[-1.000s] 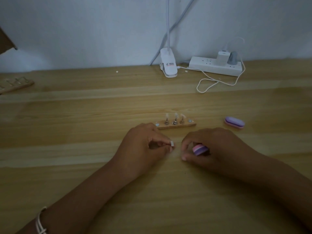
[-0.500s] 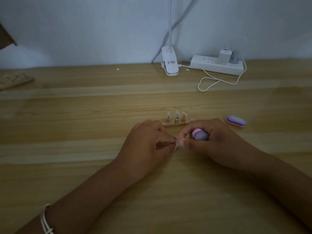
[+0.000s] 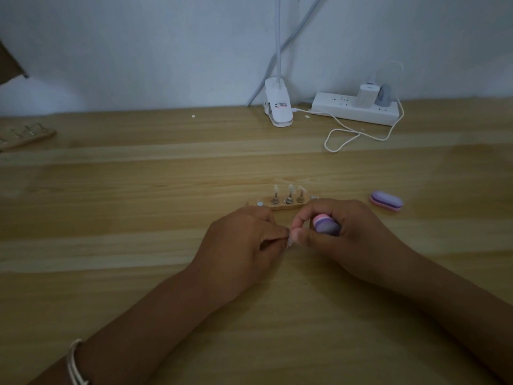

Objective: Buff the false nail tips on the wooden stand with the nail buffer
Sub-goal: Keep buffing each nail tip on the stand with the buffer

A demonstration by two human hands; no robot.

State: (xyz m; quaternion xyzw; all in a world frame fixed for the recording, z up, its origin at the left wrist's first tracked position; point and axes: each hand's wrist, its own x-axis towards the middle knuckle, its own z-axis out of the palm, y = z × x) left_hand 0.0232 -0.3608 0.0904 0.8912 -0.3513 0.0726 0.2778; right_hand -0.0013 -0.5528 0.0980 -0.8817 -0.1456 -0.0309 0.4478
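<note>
Nail buffer (image 3: pixel 325 225) gripped in curled right hand (image 3: pixel 344 234); left hand (image 3: pixel 244 240) pinches nail tip (image 3: pixel 289 241), fingertips meeting.

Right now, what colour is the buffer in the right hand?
Nail buffer: pink and purple layers, best in the head view.

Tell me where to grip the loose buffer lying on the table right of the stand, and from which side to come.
Pinch the loose buffer across its two long sides, coming from above. It lies flat, an oblong pad with rounded ends, apart from the wooden stand, so nothing blocks that approach.
</note>
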